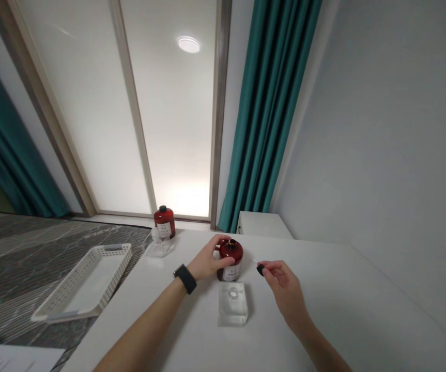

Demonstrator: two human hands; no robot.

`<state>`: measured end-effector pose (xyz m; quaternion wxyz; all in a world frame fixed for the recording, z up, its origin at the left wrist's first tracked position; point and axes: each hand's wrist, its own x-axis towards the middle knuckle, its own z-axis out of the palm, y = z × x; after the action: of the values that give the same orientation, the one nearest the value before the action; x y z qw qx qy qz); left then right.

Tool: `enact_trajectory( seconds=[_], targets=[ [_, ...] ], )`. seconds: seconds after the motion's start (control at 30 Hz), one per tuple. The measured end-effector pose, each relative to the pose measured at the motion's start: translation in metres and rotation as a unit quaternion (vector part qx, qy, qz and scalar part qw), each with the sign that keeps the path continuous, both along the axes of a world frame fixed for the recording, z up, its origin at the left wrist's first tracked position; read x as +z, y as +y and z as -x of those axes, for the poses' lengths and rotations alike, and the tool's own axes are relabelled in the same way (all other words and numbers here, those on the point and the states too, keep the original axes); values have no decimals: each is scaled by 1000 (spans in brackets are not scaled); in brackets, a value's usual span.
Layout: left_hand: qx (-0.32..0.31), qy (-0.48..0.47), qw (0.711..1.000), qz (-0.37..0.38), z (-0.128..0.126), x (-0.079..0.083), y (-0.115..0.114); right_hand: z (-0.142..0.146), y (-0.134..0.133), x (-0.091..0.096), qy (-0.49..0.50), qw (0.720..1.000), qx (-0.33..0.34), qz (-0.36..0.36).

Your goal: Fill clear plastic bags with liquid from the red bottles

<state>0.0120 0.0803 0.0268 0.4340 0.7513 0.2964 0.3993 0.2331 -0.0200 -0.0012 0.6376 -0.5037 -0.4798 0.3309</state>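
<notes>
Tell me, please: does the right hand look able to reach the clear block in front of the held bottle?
Probably yes: only white table shows between the right hand and the clear block. But the hand pinches a black cap, so its grip looks occupied.

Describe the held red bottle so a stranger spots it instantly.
On the white table, find the left hand, black wristband below it. It holds the red bottle behind a clear block. Unlike the capped red bottle farther left, this one is open.
</notes>
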Motion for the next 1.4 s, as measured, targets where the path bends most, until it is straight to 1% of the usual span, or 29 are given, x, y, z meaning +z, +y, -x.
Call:
enact_trajectory(
  seconds=[0.13, 0.23, 0.37, 0.47, 0.53, 0.67, 1.0, 1.23, 1.4],
  targets=[
    [-13, 1, 1000, 3, 0, -1, 7, 8, 7, 7, -78, 997, -6, -26],
    [-20, -2, 1000, 4, 0, -2, 11, 14, 19, 19, -124, 991, -7, -45],
    [-22, -5, 1000, 8, 0, -1, 11, 25, 42, 41, -132, 987, 3, -95],
    [-18, -11, 1000, 15, -1, 0, 8, 30, 58, 55, -154, 982, 31, -108],
    [-15, -14, 1000, 15, -2, 1, 8, 31, 66, 60, -170, 978, 49, -114],
    [-19, -21, 1000, 8, -2, -1, 9, 30, 73, 61, -186, 973, 62, -122],
    [-57, -44, 997, 18, -3, 2, 7, 41, 72, 59, -203, 964, 94, -141],
    [-53, -42, 998, 15, -2, 3, 6, 38, 71, 64, -229, 954, 123, -151],
    [-45, -31, 998, 7, -1, 1, 7, 38, 73, 66, -240, 950, 124, -155]
  ],
)
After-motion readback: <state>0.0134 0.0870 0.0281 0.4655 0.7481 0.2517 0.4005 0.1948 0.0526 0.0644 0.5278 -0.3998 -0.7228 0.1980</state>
